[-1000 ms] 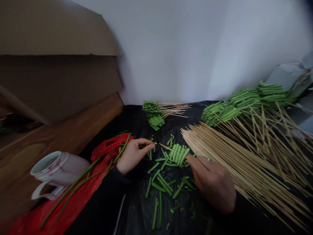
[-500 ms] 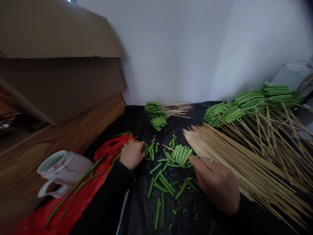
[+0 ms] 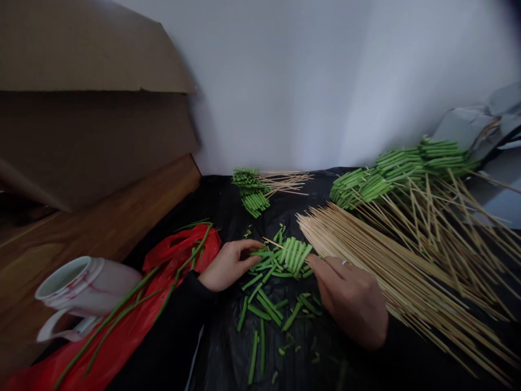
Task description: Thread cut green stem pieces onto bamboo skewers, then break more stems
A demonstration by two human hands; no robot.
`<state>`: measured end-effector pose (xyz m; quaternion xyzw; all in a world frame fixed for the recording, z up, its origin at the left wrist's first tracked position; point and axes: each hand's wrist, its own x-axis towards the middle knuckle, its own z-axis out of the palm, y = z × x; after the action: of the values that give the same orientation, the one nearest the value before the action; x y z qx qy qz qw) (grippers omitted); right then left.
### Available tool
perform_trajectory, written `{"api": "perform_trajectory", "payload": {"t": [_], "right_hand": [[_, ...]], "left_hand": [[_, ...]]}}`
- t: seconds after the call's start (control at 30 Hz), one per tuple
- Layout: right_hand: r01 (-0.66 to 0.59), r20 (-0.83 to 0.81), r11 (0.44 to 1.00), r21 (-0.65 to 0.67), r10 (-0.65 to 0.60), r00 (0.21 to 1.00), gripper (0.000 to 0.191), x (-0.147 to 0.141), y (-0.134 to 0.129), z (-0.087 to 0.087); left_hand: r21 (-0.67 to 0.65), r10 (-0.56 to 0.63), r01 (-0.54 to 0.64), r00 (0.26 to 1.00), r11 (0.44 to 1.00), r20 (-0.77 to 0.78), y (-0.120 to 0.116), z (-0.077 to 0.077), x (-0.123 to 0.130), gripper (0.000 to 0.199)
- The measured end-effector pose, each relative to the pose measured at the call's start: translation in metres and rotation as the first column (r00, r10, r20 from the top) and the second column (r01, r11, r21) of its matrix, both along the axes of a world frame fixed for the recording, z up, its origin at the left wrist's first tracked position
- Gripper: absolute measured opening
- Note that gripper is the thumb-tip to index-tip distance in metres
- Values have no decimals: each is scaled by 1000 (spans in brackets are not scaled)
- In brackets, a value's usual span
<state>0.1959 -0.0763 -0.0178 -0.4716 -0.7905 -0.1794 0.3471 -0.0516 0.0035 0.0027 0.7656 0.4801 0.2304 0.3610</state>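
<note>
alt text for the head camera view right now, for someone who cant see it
A person's right hand holds a skewer threaded with cut green stalks; the left hand is at loose green pieces on a black sheet. Bare skewers lie at right, loaded skewers near the wall, a mug and red bag at left.

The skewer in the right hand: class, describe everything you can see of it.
The thin, pale skewer looks wooden. Green stalk pieces sit side by side across it in a row. Its bare end points up and left in the picture; the right hand grips it at the other side of the row, hiding the rest. Loose pieces lie nearby; whether any touch it is unclear.
</note>
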Motion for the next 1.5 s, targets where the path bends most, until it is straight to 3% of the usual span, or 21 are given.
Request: {"api": "perform_trajectory", "payload": {"t": [0.13, 0.33, 0.43, 0.53, 0.63, 0.7, 0.8, 1.1, 1.27, 1.5], "right_hand": [[28, 9, 1000, 14, -28, 1000, 29, 2, 1, 1], [10, -13, 1000, 8, -9, 1000, 27, 2, 0, 0], [-10, -30, 1000, 2, 10, 1000, 27, 1, -1, 0], [-21, -37, 1000, -3, 21, 999, 27, 0, -1, 1], [-24, -34, 1000, -4, 23, 999, 27, 0, -2, 0], [-27, -30, 1000, -2, 27, 999, 27, -1, -2, 0], [-26, -26, 1000, -7, 26, 999, 28, -1, -2, 0], [-29, -22, 999, -15, 28, 999, 29, 0, -2, -3], [-18, -13, 1000, -17, 18, 1000, 28, 0, -2, -1], [-6, -20, 1000, 16, 6, 1000, 27, 1, -1, 1]], "left_hand": [[-62, 10, -5, 996, 998, 83, -3, 3, 5, 31], [93, 142, -157, 978, 983, 153, -2, 6, 6, 24], [-4, 209, -215, 946, 977, 248, -3, 3, 8, 23], [-269, 299, -191, 839, 944, 454, -4, -1, 11, 23], [-526, 432, -66, 661, 848, 613, -3, -1, 13, 22], [-614, 506, -6, 573, 789, 644, -3, 1, 13, 21], [-664, 563, 37, 498, 747, 660, -3, 4, 13, 19], [-659, 511, 122, 532, 743, 675, -7, 4, 15, 15], [-640, 446, 186, 574, 746, 687, -8, 0, 14, 29], [-646, 476, 152, 554, 748, 682, -6, 1, 12, 20]]}}
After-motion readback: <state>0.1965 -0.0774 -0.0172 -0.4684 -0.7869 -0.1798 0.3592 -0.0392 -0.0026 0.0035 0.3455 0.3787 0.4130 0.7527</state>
